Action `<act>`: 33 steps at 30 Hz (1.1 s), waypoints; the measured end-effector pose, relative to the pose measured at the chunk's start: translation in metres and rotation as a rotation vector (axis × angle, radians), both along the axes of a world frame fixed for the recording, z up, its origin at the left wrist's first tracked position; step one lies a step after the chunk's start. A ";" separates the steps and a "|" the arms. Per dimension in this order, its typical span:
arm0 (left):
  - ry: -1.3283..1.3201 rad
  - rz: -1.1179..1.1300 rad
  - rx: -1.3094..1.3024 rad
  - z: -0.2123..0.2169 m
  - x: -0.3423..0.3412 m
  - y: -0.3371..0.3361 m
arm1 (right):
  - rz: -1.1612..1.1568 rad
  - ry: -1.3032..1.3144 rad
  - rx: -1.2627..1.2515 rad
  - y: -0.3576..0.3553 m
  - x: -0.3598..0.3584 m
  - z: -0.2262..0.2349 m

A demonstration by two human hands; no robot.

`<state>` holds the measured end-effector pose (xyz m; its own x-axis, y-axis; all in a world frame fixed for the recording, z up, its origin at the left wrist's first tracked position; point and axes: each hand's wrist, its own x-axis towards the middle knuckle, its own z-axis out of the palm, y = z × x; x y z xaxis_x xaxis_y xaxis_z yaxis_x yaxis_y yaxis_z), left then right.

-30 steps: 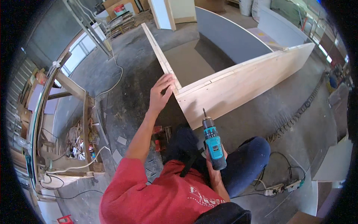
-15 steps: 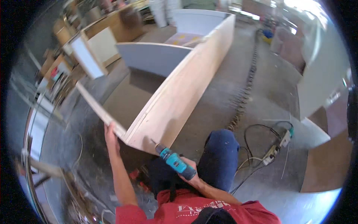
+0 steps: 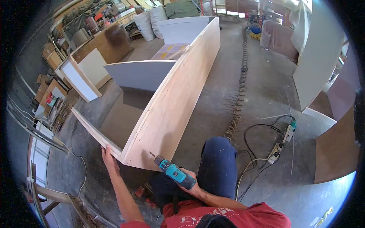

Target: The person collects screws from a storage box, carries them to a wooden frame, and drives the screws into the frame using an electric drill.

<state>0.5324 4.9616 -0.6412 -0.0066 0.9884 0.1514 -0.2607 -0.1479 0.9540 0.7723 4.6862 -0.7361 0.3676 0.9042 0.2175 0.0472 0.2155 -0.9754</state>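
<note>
Grey floor [image 3: 266, 85]: scuffed and dusty, carrying the whole job, with darker patches here and there.
Workshop: white sacks [image 3: 143, 26] stand at 11 o'clock of the view, a white-faced panel [image 3: 80, 78] edged in wood at 10, a tall pale sheet [image 3: 317, 64] upright at 2, a brown board [image 3: 336, 148] at 3.
Cords: a coiled hose [image 3: 242, 83] runs from near the blue-trousered knee [image 3: 217, 157] toward 12 o'clock; a power strip [image 3: 273, 156] lies among loose cables at 4.
Wooden frame: its long panel [image 3: 182, 91] stands on edge, stretching from the near corner toward 1 o'clock; a grey divider [image 3: 137, 74] meets its left side.
Drill [image 3: 175, 173]: teal and black, held in the right hand [image 3: 192, 184], fingers wrapped round the grip; its bit points to 10 o'clock, at the panel's near end. Whether the tip touches the wood, I cannot tell.
Left hand [image 3: 110, 157]: against the narrow end rail [image 3: 89, 129], which extends from it toward 11 o'clock; the frame's corner sits just beside, at 4. How far the fingers close, I cannot tell.
</note>
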 end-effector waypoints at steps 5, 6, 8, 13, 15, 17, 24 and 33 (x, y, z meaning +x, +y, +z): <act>-0.003 0.039 -0.073 0.004 -0.001 0.000 | 0.005 0.009 -0.005 0.002 -0.001 0.002; -0.007 0.048 -0.074 0.002 -0.004 0.000 | -0.005 0.031 0.033 0.002 -0.002 0.006; 0.004 0.018 -0.058 0.002 -0.006 0.000 | -0.011 0.047 0.064 0.003 -0.002 0.007; -0.013 -0.058 -0.182 0.007 0.007 -0.048 | -0.057 0.046 -0.035 -0.002 0.004 0.016; -0.026 -0.092 -0.184 0.000 0.003 -0.076 | -0.065 0.003 -0.034 -0.002 0.001 0.016; 0.053 -0.073 -0.221 -0.021 -0.008 -0.105 | -0.072 -0.045 -0.044 0.000 -0.001 0.009; 0.440 0.214 -0.280 -0.065 -0.075 -0.179 | -0.043 -0.254 -0.071 0.010 -0.012 -0.064; 0.887 0.901 -0.456 -0.133 -0.278 -0.336 | 0.139 -0.626 -0.094 0.005 -0.025 -0.012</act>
